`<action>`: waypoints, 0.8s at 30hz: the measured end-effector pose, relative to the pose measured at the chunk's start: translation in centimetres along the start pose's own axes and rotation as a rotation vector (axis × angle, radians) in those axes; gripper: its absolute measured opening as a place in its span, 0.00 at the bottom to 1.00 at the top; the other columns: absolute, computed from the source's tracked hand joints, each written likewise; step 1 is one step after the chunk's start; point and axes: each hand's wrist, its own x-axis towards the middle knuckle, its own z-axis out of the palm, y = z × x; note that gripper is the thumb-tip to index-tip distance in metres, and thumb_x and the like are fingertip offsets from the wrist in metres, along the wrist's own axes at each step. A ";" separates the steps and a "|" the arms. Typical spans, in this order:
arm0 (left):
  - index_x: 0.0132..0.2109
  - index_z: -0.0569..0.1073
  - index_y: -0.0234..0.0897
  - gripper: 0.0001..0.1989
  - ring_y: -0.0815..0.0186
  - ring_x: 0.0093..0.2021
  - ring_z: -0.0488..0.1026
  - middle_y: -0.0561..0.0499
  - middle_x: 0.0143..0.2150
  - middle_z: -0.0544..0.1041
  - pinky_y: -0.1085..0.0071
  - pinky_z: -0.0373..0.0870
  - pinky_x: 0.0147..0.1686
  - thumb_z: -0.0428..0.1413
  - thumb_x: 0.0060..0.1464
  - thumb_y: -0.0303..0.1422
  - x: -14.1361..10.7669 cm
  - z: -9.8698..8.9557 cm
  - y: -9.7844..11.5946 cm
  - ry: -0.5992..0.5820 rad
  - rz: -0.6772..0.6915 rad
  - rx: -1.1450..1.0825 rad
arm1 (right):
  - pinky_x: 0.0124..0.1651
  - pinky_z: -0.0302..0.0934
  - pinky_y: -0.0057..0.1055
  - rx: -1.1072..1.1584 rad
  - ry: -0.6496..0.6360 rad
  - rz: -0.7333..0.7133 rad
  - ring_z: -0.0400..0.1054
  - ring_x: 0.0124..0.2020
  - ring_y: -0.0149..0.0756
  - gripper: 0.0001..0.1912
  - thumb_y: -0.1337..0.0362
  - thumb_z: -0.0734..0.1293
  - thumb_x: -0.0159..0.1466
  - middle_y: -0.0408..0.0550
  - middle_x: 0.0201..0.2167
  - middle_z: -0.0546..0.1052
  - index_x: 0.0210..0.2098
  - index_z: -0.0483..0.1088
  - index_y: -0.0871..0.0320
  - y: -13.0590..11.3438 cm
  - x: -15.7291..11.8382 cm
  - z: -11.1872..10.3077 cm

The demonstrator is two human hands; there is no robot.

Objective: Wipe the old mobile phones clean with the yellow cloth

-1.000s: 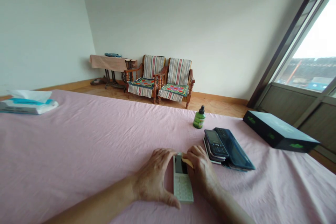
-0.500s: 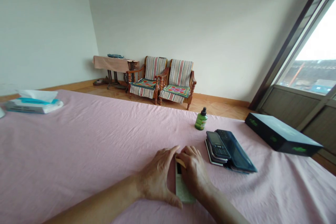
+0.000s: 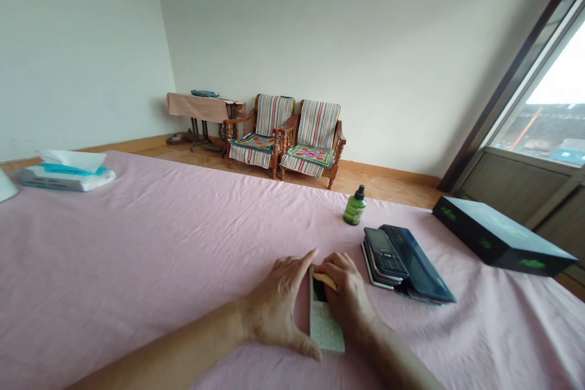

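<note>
A pale keypad phone [image 3: 325, 328] with a dark screen lies face up on the pink bedsheet, below the middle of the view. My left hand [image 3: 276, 298] braces it from the left, thumb by the near end and forefinger by the far end. My right hand [image 3: 350, 292] is closed on a small tan cloth [image 3: 325, 281], pressed over the upper part of the phone. The fingers hide much of the cloth and the screen's right side. Right of my hands lies a stack of dark phones [image 3: 386, 256] beside a dark blue flat case [image 3: 420, 268].
Beyond the phones stands a green bottle [image 3: 354, 207] with a black cap. A black box [image 3: 498, 234] lies at the right edge of the sheet. Far left is a tissue pack [image 3: 68, 175]. Two wooden chairs [image 3: 313, 152] and a cloth-covered table [image 3: 201, 108] stand by the walls.
My view has shifted slightly, moving the scene a little to the right. The right hand and cloth sit slightly farther right on the phone, and more of its keys show.
</note>
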 end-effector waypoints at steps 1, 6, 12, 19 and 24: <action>0.68 0.34 0.39 0.68 0.41 0.62 0.56 0.33 0.65 0.56 0.42 0.50 0.59 0.67 0.31 0.56 0.0 0.0 0.0 -0.001 -0.003 -0.001 | 0.39 0.56 0.33 -0.020 -0.016 -0.005 0.62 0.35 0.39 0.15 0.80 0.61 0.59 0.48 0.31 0.72 0.31 0.75 0.58 -0.1 0.1 0.0; 0.68 0.34 0.39 0.67 0.41 0.62 0.57 0.33 0.65 0.56 0.42 0.48 0.59 0.67 0.32 0.55 0.1 0.0 0.1 0.001 -0.001 -0.004 | 0.40 0.55 0.34 -0.029 -0.058 -0.012 0.62 0.34 0.38 0.14 0.80 0.62 0.58 0.47 0.29 0.71 0.28 0.75 0.57 -0.4 0.1 -0.3; 0.68 0.37 0.37 0.67 0.41 0.61 0.58 0.34 0.63 0.60 0.44 0.48 0.59 0.67 0.31 0.55 0.1 0.0 0.2 0.019 0.019 -0.003 | 0.40 0.54 0.33 0.013 -0.101 0.007 0.63 0.34 0.37 0.16 0.82 0.62 0.54 0.46 0.29 0.71 0.27 0.75 0.57 -0.7 -0.3 -0.7; 0.68 0.40 0.37 0.67 0.42 0.60 0.59 0.35 0.62 0.62 0.45 0.49 0.59 0.66 0.29 0.56 0.2 0.1 0.2 0.002 -0.020 0.009 | 0.38 0.53 0.32 0.093 -0.135 -0.035 0.64 0.33 0.36 0.14 0.82 0.63 0.52 0.45 0.27 0.72 0.24 0.74 0.57 -2.3 -1.4 -1.4; 0.67 0.47 0.33 0.65 0.41 0.60 0.59 0.33 0.62 0.61 0.45 0.49 0.60 0.65 0.27 0.59 0.3 0.0 0.2 -0.031 -0.027 0.032 | 0.36 0.55 0.29 0.236 -0.179 -0.014 0.65 0.32 0.33 0.14 0.80 0.63 0.53 0.44 0.27 0.73 0.24 0.73 0.56 -2.4 -3.1 -2.8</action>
